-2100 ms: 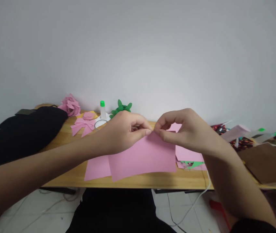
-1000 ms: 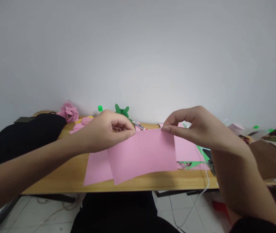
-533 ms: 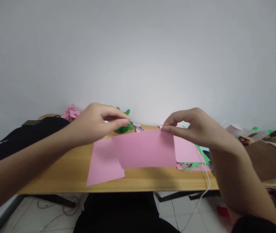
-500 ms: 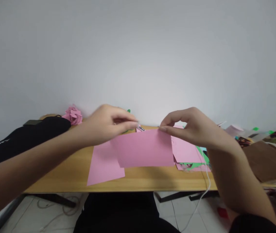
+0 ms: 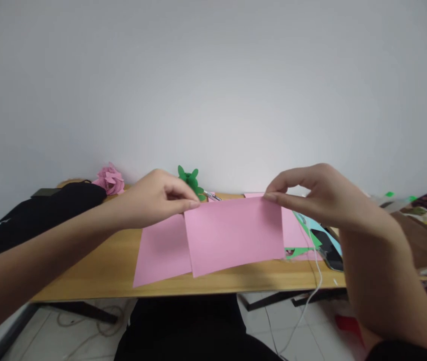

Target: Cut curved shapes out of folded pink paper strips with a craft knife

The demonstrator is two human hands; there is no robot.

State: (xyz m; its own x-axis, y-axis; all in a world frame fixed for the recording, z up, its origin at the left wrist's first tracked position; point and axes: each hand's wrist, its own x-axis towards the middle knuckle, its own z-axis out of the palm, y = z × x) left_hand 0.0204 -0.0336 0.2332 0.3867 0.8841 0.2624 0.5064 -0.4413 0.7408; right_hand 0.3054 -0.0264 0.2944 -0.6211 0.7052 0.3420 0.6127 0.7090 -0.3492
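Observation:
A pink sheet of paper [image 5: 238, 235] hangs upright above the table, held along its top edge. My left hand [image 5: 161, 200] pinches its upper left corner between thumb and fingers. Near the upper right corner, my right hand [image 5: 307, 193] pinches the same edge. Behind it on the left, another pink sheet [image 5: 161, 250] lies on the wooden table, partly covered. More pink paper [image 5: 294, 233] lies to the right, partly hidden by the held sheet and my right hand.
A black bag [image 5: 59, 210] and a crumpled-looking pink paper flower [image 5: 110, 179] are at left. Behind stand a green paper shape [image 5: 189, 178] and a pen [image 5: 213, 196]. At right lie a phone [image 5: 328, 250], a white cable [image 5: 316, 286] and brown cardboard [image 5: 420, 235].
My right hand has moved right and my left hand slightly left, with the pink sheet between them shifted right. The green shape and the phone have come into view.

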